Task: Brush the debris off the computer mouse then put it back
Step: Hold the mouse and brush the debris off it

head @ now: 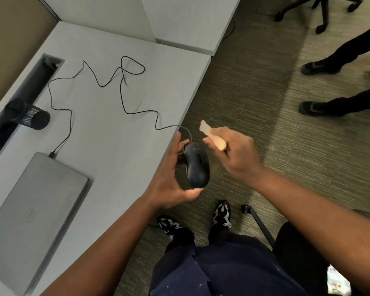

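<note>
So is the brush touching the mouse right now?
Apart. The head view shows the brush, gripped in the right hand, raised up and to the right of the mouse, with carpet visible between them.

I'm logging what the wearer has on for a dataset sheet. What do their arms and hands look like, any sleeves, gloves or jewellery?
Both forearms are bare as far as the frame shows: no sleeves in view. The left hand and right hand wear no gloves, and no rings, watch or bands show on the visible sides.
</note>
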A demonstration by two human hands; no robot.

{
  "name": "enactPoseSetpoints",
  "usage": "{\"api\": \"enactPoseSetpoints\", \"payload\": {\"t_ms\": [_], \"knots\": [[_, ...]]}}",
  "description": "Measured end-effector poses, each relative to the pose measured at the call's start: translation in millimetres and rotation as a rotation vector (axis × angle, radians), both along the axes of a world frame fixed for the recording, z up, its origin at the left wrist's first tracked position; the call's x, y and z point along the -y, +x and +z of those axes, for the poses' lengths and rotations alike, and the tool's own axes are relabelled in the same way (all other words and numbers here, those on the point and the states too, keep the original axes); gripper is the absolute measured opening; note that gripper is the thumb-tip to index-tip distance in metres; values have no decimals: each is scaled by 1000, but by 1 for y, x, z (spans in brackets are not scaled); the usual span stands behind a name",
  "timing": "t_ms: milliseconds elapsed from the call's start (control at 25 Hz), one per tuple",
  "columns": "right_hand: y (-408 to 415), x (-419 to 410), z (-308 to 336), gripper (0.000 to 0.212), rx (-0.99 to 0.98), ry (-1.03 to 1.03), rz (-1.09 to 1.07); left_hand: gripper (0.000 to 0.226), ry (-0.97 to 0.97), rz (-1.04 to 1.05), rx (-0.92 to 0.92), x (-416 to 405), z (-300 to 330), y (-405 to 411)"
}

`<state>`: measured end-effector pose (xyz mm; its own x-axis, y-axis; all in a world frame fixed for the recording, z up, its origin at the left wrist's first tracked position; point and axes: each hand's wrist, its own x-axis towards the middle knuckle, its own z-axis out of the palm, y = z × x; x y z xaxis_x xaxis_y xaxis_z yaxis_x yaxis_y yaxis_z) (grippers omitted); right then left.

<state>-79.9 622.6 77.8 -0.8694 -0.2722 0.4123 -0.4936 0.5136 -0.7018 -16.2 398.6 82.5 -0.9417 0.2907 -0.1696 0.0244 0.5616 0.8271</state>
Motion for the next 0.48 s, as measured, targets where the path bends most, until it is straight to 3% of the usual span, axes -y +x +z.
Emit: {"api": "enactPoseSetpoints", "payload": {"t_ms": [120, 280, 480], "knots": [[-4, -6, 10, 18, 170, -182, -94, 148, 16, 1, 7, 2, -1, 0], [-11, -10, 25, 16, 413, -385, -62, 148, 8, -3, 2, 2, -2, 0], [-20, -3, 33, 14, 646, -444, -62, 142, 9, -30, 2, -1, 2, -2]]}}
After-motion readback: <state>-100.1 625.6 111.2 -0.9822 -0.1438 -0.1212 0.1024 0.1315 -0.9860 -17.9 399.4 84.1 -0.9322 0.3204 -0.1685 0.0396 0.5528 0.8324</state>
